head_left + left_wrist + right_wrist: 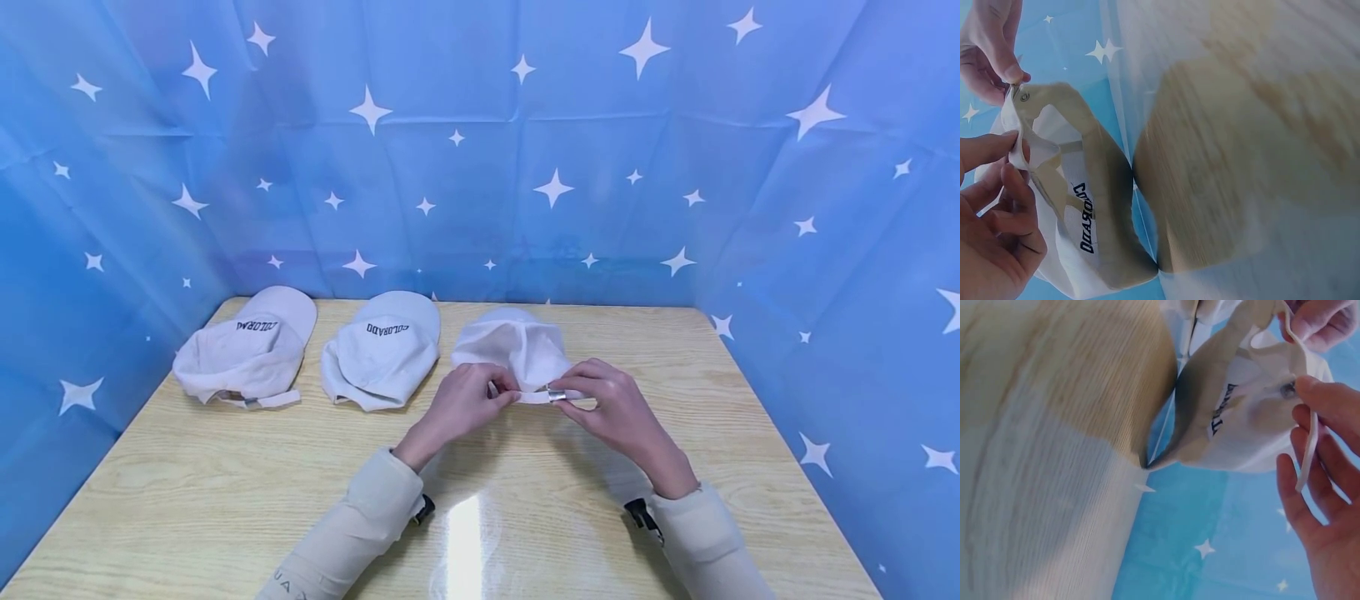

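A white baseball cap point(517, 346) lies at the middle back of the table, its back side toward me. My left hand point(467, 402) pinches the left part of its strap point(534, 398) between thumb and finger. At the strap's metal buckle point(557, 395), my right hand point(617, 410) pinches with thumb and fingertips. The loose strap end point(1307, 456) hangs past the right fingers in the right wrist view. Dark lettering point(1087, 219) shows on the cap in the left wrist view. Both hands are above the tabletop, a short way apart.
Two more white caps with dark lettering stand to the left: a near one point(382, 354) and a farther one point(243, 350) with its strap end sticking out. Blue cloth point(480, 167) with white stars walls the wooden table point(225, 500) at the back and sides.
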Motion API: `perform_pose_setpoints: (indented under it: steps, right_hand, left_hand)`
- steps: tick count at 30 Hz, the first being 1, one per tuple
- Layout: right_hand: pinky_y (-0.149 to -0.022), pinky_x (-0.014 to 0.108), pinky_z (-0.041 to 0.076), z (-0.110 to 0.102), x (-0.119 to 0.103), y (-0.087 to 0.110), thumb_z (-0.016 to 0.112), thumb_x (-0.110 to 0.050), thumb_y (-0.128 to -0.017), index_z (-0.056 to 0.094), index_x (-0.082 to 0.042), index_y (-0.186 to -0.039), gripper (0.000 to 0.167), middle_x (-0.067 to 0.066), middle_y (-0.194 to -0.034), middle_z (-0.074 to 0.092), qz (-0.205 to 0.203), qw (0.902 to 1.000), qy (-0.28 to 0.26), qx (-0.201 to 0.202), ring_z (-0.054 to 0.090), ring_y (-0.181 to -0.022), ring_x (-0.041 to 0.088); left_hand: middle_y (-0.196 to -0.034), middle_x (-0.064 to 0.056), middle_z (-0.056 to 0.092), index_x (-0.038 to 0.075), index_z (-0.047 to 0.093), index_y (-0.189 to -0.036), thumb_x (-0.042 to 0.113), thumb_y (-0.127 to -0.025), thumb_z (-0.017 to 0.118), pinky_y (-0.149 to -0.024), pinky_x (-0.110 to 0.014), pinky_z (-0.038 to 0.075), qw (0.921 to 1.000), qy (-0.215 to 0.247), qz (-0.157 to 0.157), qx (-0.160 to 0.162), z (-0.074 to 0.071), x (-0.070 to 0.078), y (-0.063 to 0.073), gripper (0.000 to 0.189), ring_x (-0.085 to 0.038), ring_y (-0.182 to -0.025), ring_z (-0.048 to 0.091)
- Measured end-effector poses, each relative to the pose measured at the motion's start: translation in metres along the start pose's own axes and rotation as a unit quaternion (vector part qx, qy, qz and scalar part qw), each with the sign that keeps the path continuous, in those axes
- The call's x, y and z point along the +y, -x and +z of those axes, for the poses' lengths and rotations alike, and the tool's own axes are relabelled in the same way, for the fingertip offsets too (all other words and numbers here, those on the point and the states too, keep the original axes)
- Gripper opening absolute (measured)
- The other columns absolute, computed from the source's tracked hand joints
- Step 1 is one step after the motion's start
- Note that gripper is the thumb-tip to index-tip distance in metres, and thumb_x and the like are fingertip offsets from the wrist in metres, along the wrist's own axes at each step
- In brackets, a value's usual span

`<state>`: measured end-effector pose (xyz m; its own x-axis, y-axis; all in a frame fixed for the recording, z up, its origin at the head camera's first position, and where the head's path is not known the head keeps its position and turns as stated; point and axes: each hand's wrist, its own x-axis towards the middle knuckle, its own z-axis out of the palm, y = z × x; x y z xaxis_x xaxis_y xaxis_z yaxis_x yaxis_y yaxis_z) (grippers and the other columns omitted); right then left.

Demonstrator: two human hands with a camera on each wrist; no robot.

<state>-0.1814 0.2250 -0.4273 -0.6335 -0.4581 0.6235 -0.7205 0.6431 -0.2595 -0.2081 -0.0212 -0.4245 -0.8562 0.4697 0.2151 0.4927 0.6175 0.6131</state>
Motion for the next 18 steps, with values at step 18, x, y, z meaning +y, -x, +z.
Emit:
perform_pose_setpoints:
  steps: [18]
  right_hand:
    - [-0.069, 0.036, 0.060, 0.0017, 0.0006, -0.0007, 0.092, -0.006, -0.072, 0.081, -0.011, -0.095, 0.026, 0.001, -0.092, 0.076, -0.004, 1.0000, -0.002, 0.009, 0.070, -0.085, 0.016]
  left_hand:
    - [-0.073, 0.012, 0.071, 0.021, 0.081, -0.084, 0.026, -0.091, 0.079, -0.063, -0.021, 0.043, 0.9997, -0.002, 0.007, 0.023, 0.0018, 0.0053, 0.0010, 0.009, 0.000, -0.066, 0.055]
